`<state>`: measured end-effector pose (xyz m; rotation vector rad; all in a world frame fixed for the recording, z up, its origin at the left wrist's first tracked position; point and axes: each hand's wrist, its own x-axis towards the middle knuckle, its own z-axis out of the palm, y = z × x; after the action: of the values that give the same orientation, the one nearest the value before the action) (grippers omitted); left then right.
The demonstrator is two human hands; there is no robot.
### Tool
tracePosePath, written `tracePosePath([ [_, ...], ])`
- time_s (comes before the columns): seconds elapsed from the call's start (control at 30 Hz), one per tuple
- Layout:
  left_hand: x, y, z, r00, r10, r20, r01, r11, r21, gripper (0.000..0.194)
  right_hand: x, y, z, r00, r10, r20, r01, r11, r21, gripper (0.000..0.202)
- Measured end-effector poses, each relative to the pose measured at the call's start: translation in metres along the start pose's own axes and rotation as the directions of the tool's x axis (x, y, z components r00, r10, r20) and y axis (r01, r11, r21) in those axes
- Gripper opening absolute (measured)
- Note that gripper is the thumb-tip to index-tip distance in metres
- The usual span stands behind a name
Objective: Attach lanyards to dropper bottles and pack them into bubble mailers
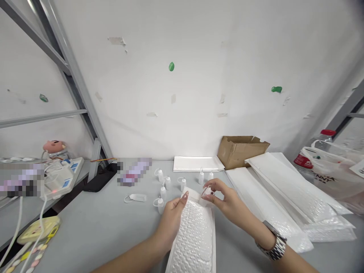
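Nearest the lens, low centre of the frame, a white bubble mailer (193, 239) lies on the grey table (99, 227), its lower end cut off by the bottom edge. Grey tabletop runs back to a white wall (199, 76) marked with tape scraps and two green blobs. More mailers (287, 189) are stacked at right, a flat pile (197, 163) at the back, beside a brown cardboard box (241, 149). Small white bottles (167, 182) stand loose at mid-frame.

Left hand (170, 220) grips the mailer's upper left edge — fingers curled, thumb on top, holding the mouth up. Right hand (227, 201), with a metal watch (274, 244) on its wrist, pinches a small white bottle (207, 191) at the mailer's opening.

Whether the bottle is partly inside the mailer cannot be told. Two patches at left are blurred out — contents unreadable. A plastic bag (335, 174) at right half covers a red-capped bottle (315, 149).
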<state>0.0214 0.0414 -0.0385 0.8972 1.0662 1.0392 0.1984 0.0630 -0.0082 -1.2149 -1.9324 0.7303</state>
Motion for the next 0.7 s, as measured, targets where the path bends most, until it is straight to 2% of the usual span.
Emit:
tracePosePath([
  [0.07, -0.001, -0.001, 0.001, 1.0, 0.0, 0.003, 0.0, 0.999, -0.035, 0.046, 0.001, -0.001, -0.004, 0.994, 0.068, 0.083, -0.075, 0.993, 0.088, 0.021],
  [0.17, 0.0, -0.003, 0.001, 1.0, 0.001, 0.006, 0.0, 0.998, -0.066, 0.046, 0.003, -0.001, -0.007, 0.956, 0.146, 0.253, -0.214, 0.94, 0.266, 0.024],
  [0.23, 0.0, -0.004, 0.001, 1.0, 0.007, 0.005, -0.007, 0.997, -0.078, 0.044, 0.005, -0.001, -0.006, 0.946, 0.157, 0.284, -0.246, 0.917, 0.314, 0.023],
  [0.4, 0.001, -0.003, -0.001, 1.0, 0.003, 0.026, 0.0, 0.989, -0.147, 0.04, 0.004, -0.004, -0.001, 0.969, 0.099, 0.224, -0.136, 0.978, 0.157, 0.027],
  [0.57, 0.0, -0.001, -0.002, 0.998, -0.059, 0.017, 0.061, 0.983, -0.171, 0.041, 0.0, -0.006, -0.004, 0.952, 0.013, 0.307, -0.009, 1.0, -0.015, 0.032],
  [0.63, -0.001, 0.001, -0.002, 0.997, -0.081, 0.011, 0.082, 0.981, -0.174, 0.043, 0.003, 0.001, -0.006, 0.977, -0.031, 0.209, 0.038, 0.999, -0.033, 0.03],
  [0.7, -0.004, 0.004, -0.001, 0.992, -0.121, 0.021, 0.123, 0.978, -0.169, 0.043, 0.009, 0.014, -0.009, 0.996, -0.061, -0.062, 0.055, 0.994, -0.093, 0.034],
])
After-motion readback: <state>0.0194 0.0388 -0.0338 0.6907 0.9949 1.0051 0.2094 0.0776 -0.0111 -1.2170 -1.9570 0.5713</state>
